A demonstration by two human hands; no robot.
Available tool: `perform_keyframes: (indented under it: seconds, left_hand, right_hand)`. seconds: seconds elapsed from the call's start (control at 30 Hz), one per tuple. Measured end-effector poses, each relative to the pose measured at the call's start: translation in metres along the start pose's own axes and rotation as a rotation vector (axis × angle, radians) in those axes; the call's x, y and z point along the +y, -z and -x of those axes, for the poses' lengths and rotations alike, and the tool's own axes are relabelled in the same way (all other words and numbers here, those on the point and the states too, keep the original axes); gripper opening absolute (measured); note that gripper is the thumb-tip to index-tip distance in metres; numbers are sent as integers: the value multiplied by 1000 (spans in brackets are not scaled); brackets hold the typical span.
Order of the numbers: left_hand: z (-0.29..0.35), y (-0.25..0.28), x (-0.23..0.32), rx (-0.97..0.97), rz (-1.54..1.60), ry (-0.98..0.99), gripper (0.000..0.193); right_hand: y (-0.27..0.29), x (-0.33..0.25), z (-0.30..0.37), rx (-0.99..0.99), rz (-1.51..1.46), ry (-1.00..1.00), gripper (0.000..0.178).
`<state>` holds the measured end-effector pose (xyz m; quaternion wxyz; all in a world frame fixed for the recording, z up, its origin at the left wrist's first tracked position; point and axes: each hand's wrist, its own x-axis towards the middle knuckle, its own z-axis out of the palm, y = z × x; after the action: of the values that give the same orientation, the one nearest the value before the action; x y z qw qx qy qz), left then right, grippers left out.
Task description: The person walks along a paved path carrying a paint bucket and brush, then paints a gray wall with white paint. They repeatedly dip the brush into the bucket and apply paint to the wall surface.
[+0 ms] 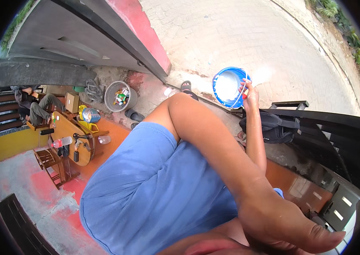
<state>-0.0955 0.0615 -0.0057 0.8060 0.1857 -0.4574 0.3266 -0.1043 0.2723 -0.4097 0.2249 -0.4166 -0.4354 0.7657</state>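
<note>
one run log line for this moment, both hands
right hand: at rim of blue bucket, grip unclear | left hand: close to camera, partly hidden | beyond bucket: pale pavement

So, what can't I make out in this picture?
Head view: whether the left hand holds anything; the lower edge partly cuts it off.
Head view: what the red bit is; too small, partly covered by the right hand.
Head view: what's in the blue bucket; the inside looks too bright.
Head view: what the items in the grey bin are; too small.
</note>
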Motion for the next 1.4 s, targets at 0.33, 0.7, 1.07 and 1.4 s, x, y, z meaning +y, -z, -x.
perform_keyframes:
  seconds: [0.33, 0.7, 1.07, 1.4]
  left_hand:
    - [19, 10, 197, -296, -658, 376, 52]
    - [64, -22, 400, -69, -295, 461, 41]
    - [138, 146, 628, 536, -727, 238, 54]
    - [365, 412, 786, 1487, -1526, 878, 38]
  right_hand:
    - [-29, -55, -133, 202, -78, 42, 22]
    - [22, -109, -201, 593, -315, 206, 27]
    - [135, -153, -296, 866, -494, 289, 20]
    - [303, -197, -381, 1146, -528, 266, 18]
